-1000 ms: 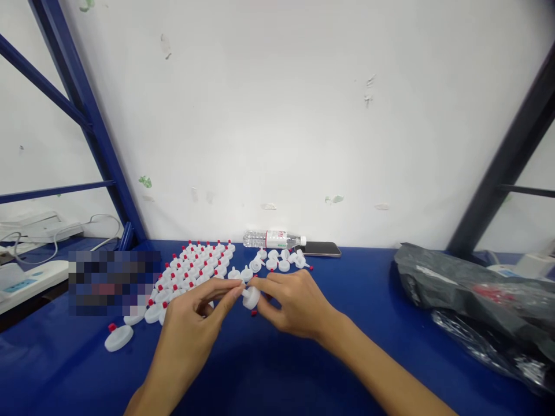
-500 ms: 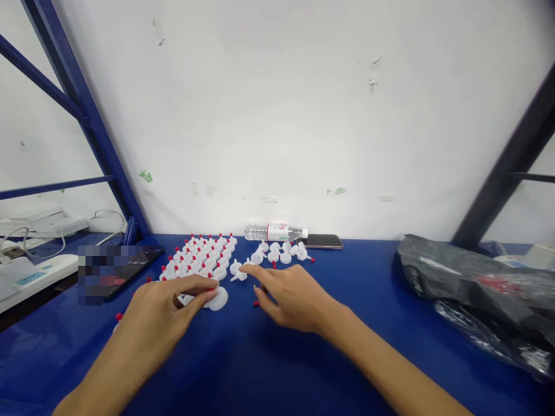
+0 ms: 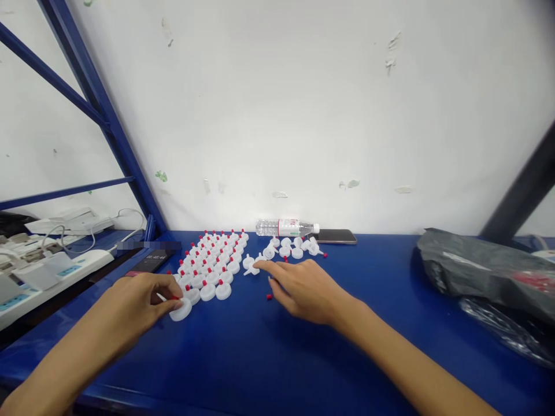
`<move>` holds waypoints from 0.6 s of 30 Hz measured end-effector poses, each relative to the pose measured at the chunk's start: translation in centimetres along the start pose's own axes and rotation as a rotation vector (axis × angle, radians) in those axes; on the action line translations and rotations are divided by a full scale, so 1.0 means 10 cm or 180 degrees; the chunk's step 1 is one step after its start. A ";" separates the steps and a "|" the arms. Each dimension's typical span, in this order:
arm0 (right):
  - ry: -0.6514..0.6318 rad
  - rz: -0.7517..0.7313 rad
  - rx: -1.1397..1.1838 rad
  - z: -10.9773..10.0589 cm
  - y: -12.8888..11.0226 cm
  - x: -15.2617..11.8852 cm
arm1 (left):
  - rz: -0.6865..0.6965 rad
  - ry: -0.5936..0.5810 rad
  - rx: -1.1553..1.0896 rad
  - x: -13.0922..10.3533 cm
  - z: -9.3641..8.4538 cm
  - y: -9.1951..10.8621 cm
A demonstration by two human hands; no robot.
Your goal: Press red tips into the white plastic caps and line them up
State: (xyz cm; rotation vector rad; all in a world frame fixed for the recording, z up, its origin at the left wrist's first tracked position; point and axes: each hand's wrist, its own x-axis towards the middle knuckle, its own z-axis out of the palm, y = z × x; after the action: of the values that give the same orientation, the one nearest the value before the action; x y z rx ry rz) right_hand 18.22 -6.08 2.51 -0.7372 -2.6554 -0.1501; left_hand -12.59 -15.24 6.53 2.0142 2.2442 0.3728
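Note:
My left hand (image 3: 145, 297) is closed in a pinch on the red tip of a white nozzle cap (image 3: 181, 312), at the near left corner of the rows. Behind it, several upright white nozzle caps with red tips (image 3: 223, 290) stand in close rows. My right hand (image 3: 303, 286) is open, its index finger stretched out towards a small group of loose white caps without red tips (image 3: 250, 267). The fingertip seems to touch one of them; its thumb is apart below. A loose red tip (image 3: 269, 297) lies on the blue table just left of the right thumb.
More loose white caps (image 3: 297, 252) lie before a clear water bottle (image 3: 286, 227) on its side. One phone (image 3: 336, 236) rests by the wall, another (image 3: 150, 261) at left. A white power strip (image 3: 82, 266) runs along the left edge; a grey plastic bag (image 3: 481, 277) lies at right.
My left hand has moved left and nearer to me with the nozzle cap, to the near end of the rows. The right hand stays by the loose caps. The view has shifted left.

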 end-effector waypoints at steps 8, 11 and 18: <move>0.0011 0.0048 0.0007 0.04 0.02 0.01 | -0.0189 -0.0258 0.0145 0.08 0.20 -0.20; 0.0003 0.0125 -0.0041 0.05 0.03 0.01 | -0.0342 -0.0234 0.0217 0.12 0.25 -0.28; 0.0009 0.0230 0.0245 0.20 0.10 -0.01 | -0.0449 -0.0188 0.0259 0.17 0.29 -0.34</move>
State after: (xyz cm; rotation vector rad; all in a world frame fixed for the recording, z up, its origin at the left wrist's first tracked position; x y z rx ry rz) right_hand 18.19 -4.84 0.63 -0.8055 -2.6115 -0.0293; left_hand -15.39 -13.58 3.00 1.8623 2.3833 0.2093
